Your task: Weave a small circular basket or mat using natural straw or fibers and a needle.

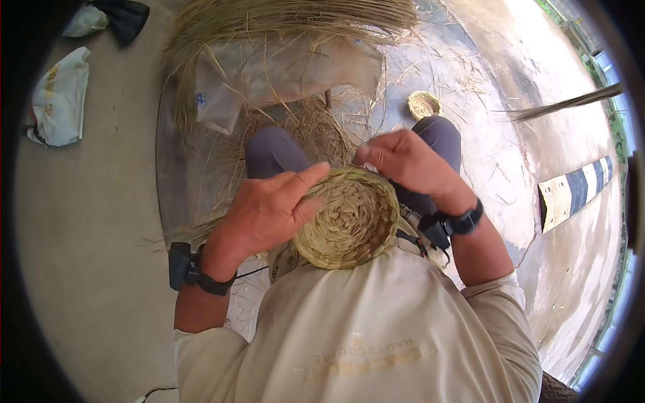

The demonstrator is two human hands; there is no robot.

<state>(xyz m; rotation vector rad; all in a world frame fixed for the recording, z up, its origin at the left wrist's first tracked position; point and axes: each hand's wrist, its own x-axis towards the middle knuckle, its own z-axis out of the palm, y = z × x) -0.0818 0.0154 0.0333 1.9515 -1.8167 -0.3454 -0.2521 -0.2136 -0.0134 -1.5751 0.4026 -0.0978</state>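
Observation:
A round, shallow basket woven from straw (349,218) rests in my lap against my shirt, its hollow facing up. My left hand (265,205) grips its left rim, thumb over the inside edge and index finger along the far edge. Just above the far right rim is my right hand (411,164), closed with thumb and fingers pinched together. Whatever lies in that pinch, perhaps a thin strand, is too small to make out. The fingers of my left hand under the basket are hidden.
Beyond my knees lies a large bundle of long dry straw (295,17), with a plastic sheet (295,70) before it. A smaller woven basket (424,105) sits past my right knee. Loose stalks litter the ground mat. A white bag (60,101) lies far left; a striped board (576,191), right.

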